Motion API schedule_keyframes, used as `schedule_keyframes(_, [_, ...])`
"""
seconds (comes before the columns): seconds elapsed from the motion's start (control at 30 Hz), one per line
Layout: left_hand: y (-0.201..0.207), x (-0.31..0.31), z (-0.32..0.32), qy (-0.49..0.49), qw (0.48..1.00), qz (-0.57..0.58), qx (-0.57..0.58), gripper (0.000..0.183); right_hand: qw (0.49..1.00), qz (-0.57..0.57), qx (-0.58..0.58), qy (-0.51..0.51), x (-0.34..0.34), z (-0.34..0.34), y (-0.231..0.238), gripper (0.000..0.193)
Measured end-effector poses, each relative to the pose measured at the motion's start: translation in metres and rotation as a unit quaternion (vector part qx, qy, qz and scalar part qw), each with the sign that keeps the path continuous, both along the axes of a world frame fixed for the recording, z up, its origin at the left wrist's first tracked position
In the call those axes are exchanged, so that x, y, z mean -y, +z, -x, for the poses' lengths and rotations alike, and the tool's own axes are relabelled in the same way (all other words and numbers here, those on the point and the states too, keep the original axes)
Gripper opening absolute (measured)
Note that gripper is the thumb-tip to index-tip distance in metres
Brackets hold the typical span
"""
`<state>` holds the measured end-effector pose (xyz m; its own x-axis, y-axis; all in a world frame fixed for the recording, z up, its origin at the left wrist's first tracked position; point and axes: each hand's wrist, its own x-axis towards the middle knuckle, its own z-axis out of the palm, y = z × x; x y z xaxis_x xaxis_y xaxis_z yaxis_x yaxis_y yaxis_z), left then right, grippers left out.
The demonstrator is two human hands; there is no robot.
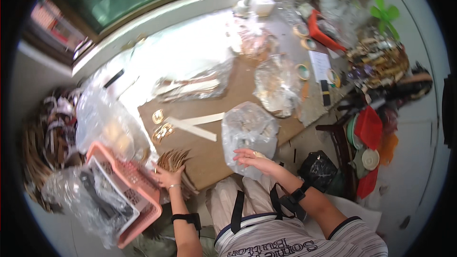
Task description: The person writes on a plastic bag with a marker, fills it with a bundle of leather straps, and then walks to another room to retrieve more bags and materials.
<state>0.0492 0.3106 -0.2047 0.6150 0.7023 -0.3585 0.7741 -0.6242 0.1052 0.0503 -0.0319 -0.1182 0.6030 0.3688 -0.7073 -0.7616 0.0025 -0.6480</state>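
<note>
My left hand (pixel 166 177) is at the table's near left edge, its thumb and fingers around a bundle of thin brown strips (pixel 172 160). The strips fan out above the hand, and their lower ends hang past the edge. My right hand (pixel 257 160) reaches over a clear plastic bag (pixel 250 131) with its fingers stretched out; whether it touches the bag is hard to tell. Something pale yellow shows on one finger. The bag's contents are blurred. Two flat cream strips (pixel 193 128) lie crossed on the brown board (pixel 200 154), beside gold-coloured metal buckles (pixel 163 132).
A pink plastic basket (pixel 154 200) stands at my left, near a heap of brown strips (pixel 40 157). Bagged pale strips (pixel 195 85) lie farther back. Tape rolls (pixel 302 71), an orange-red tray (pixel 321 31) and a green fan (pixel 384 13) are at the right.
</note>
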Motion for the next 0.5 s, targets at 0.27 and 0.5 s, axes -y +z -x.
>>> schedule_keyframes(0.27, [0.001, -0.016, 0.015, -0.078, 0.994, -0.055, -0.062, 0.146, 0.984, -0.009, 0.026, -0.176, 0.132, 0.053, 0.031, 0.045])
schedule_keyframes(0.5, [0.043, 0.036, -0.019, -0.155, 0.98, -0.124, 0.004, 0.126, 0.831, 0.095, 0.085, -0.542, 0.297, 0.183, 0.051, 0.033])
